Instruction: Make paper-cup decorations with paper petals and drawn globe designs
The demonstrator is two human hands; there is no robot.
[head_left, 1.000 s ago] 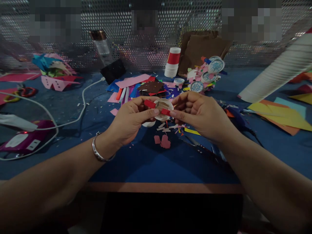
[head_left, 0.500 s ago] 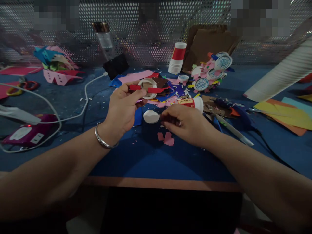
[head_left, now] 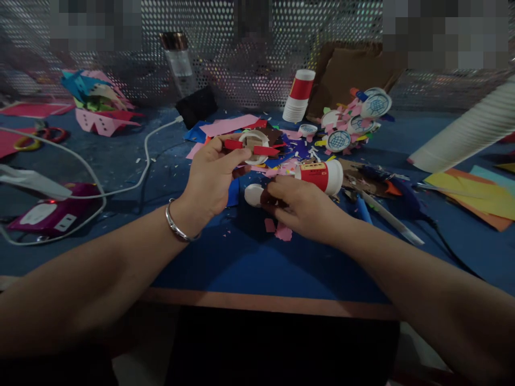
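Observation:
My left hand (head_left: 215, 171) is closed on a white paper ring (head_left: 261, 160), with red paper strips (head_left: 265, 151) across its front. Fingers of my right hand (head_left: 300, 203) are pinched at the right edge of a white disc (head_left: 253, 195), covering part of it. Just below lie small pink paper pieces (head_left: 283, 231). A red and white paper cup (head_left: 322, 177) rests on its side behind my right hand.
Paper scraps cover the middle of the blue table (head_left: 257, 268). At right are a glue gun (head_left: 402, 193), a utility knife (head_left: 392, 220) and a long cup stack (head_left: 462, 128). A cable (head_left: 147, 155) crosses the left, near scissors (head_left: 42, 136) and a purple power strip (head_left: 60, 212).
My right hand has moved left onto the edge of the white disc, which it was beside before. My left hand keeps its hold on the ring. The whole view has shifted slightly.

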